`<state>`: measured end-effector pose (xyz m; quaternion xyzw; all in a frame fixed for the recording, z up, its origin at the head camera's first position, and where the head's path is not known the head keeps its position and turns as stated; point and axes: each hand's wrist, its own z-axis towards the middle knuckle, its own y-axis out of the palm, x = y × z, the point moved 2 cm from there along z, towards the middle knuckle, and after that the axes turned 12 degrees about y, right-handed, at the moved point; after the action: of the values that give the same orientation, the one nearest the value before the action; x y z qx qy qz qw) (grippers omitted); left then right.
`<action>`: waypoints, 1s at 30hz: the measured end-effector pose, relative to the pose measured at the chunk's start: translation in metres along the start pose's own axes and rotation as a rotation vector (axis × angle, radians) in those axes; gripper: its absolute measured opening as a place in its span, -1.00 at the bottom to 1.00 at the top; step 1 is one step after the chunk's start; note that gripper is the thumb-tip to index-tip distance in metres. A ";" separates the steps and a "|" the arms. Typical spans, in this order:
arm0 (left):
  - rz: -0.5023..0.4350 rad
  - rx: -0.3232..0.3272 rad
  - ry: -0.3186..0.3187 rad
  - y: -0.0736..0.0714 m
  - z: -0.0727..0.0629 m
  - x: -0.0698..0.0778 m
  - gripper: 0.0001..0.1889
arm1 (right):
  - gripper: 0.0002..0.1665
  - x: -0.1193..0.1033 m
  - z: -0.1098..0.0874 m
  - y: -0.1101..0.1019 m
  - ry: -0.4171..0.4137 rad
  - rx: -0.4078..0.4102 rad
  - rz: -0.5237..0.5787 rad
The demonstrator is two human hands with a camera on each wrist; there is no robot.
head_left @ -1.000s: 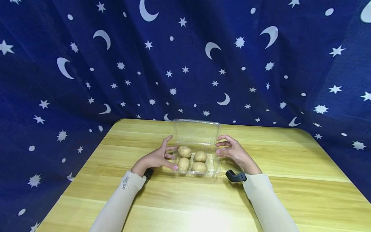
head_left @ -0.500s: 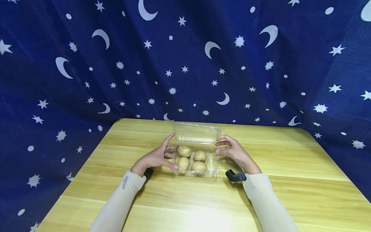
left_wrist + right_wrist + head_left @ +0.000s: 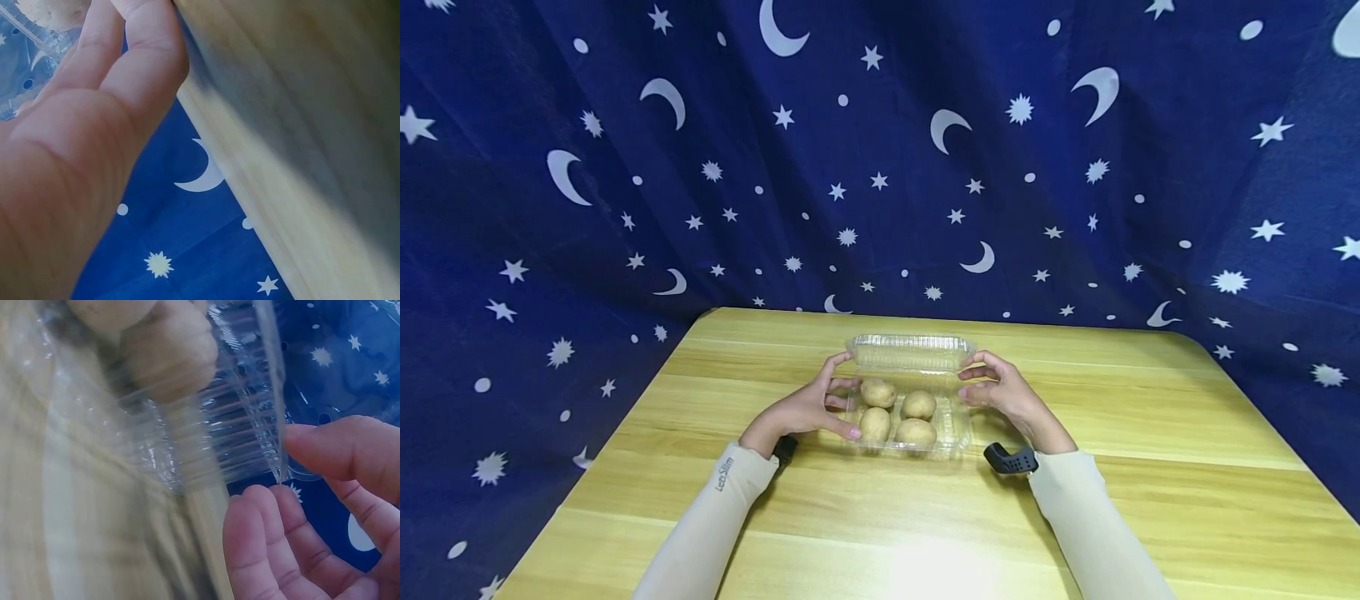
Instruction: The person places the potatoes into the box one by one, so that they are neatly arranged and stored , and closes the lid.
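Note:
A clear plastic clamshell container sits on the table with its lid raised at the back. Several potatoes lie in its base, grouped toward the left. My left hand curves round the left end, thumb at the front corner and fingers along the side. At the right end, my right hand holds the edge with thumb and fingers. The right wrist view shows fingertips right at the ribbed rim. In the left wrist view, only a corner of the container shows beyond the hand.
The light wooden table surrounds the container. Behind and at the sides hangs a dark blue curtain with moons and stars. Black bands are on both wrists.
The lid has tilted, its top edge now lower in the head view and the lid looking shorter. Both hands, the base and the potatoes have stayed in place.

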<state>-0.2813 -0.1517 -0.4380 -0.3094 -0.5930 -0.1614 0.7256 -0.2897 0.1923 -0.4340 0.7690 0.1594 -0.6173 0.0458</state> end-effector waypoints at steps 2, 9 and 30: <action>0.001 0.000 0.002 0.000 0.000 0.000 0.29 | -0.45 0.000 0.000 0.000 -0.005 0.006 -0.005; -0.002 -0.005 0.004 0.000 -0.001 0.000 0.26 | -0.51 0.001 -0.002 0.003 -0.013 0.041 -0.035; 0.060 -0.011 -0.016 -0.003 0.002 -0.002 -0.32 | -0.47 -0.001 -0.015 -0.001 -0.060 -0.035 -0.060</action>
<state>-0.2858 -0.1531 -0.4392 -0.3324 -0.5884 -0.1402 0.7236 -0.2757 0.1970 -0.4298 0.7441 0.1916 -0.6384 0.0455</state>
